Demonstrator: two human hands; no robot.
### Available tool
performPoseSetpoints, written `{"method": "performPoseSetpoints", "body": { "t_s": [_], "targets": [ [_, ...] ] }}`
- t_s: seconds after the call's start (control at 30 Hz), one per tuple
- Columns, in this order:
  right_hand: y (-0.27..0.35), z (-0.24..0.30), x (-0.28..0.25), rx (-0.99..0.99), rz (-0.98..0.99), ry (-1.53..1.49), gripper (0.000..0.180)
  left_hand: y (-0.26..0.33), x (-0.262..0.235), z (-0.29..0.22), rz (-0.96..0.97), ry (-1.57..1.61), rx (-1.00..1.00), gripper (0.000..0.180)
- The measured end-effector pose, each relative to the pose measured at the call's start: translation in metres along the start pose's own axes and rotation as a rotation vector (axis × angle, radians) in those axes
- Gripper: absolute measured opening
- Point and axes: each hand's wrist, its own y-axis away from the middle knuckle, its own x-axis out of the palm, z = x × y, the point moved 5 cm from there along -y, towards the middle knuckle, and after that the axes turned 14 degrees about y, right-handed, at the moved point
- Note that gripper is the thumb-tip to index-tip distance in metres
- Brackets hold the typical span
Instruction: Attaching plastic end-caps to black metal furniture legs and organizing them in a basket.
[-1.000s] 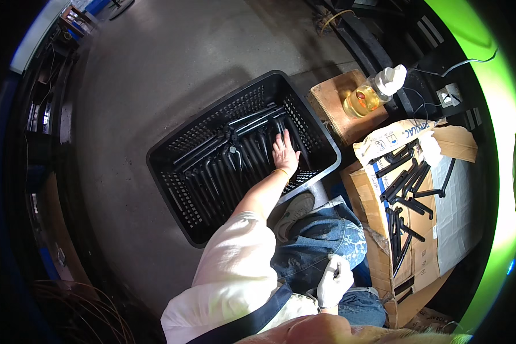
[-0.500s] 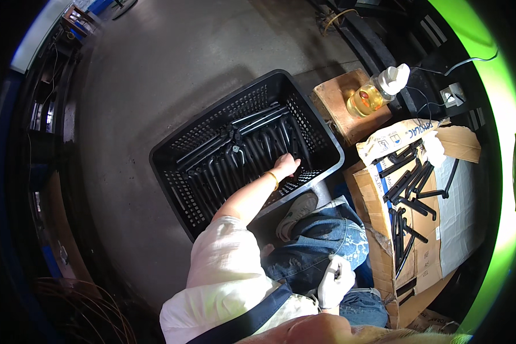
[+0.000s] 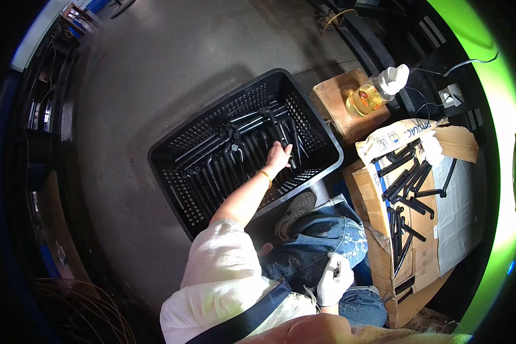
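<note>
Inside a black perforated plastic basket (image 3: 321,129), my bare left hand (image 3: 278,156) is closed around a black bent metal bar (image 3: 276,127). That bar lies over a row of similar black bars (image 3: 212,175), packed side by side. More long black bars lie across the far side of the row. My right hand (image 3: 335,281), in a white glove, rests on my jeans with its fingers curled. Whatever it may hold is hidden.
To the right, an open cardboard box (image 3: 378,229) carries several loose black bars (image 3: 410,183). Behind it, a clear bottle (image 3: 364,102) of yellow liquid with a white top stands on a wooden block (image 3: 341,94). A cable (image 3: 470,61) runs along the right side.
My left hand has moved slightly away from me and to the left within the basket. A bar at the row's right end has shifted with it. My right hand stays on my lap.
</note>
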Motion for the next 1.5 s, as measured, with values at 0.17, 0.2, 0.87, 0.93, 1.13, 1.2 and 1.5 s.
{"method": "performPoseSetpoints", "body": {
  "t_s": [0.17, 0.2, 0.87, 0.93, 1.13, 1.2, 1.5],
  "targets": [
    [0.002, -0.008, 0.005, 0.03, 0.012, -0.022, 0.016, -0.013, 0.002, 0.048, 0.063, -0.445, -0.052, 0.064],
    [0.001, -0.009, 0.005, 0.033, 0.013, -0.006, 0.016, -0.011, 0.004, 0.051, 0.067, -0.405, -0.103, 0.067],
    [0.012, -0.017, 0.003, -0.035, -0.073, -0.053, 0.017, 0.107, -0.118, 0.039, -0.063, -0.947, 0.192, 0.086],
    [0.014, -0.021, 0.0, -0.027, -0.112, -0.057, 0.017, 0.087, -0.102, 0.025, -0.171, -0.647, -0.062, 0.089],
    [0.024, -0.035, 0.002, -0.002, -0.133, -0.056, 0.013, 0.047, -0.083, 0.036, -0.488, -0.472, -0.281, 0.088],
    [0.023, -0.036, 0.0, 0.014, -0.149, -0.059, 0.013, 0.043, -0.076, 0.038, -0.487, -0.394, -0.372, 0.083],
    [0.017, -0.036, 0.001, 0.01, -0.131, -0.019, 0.012, 0.04, -0.059, 0.029, -0.546, -0.429, -0.266, 0.062]
  ]
}}
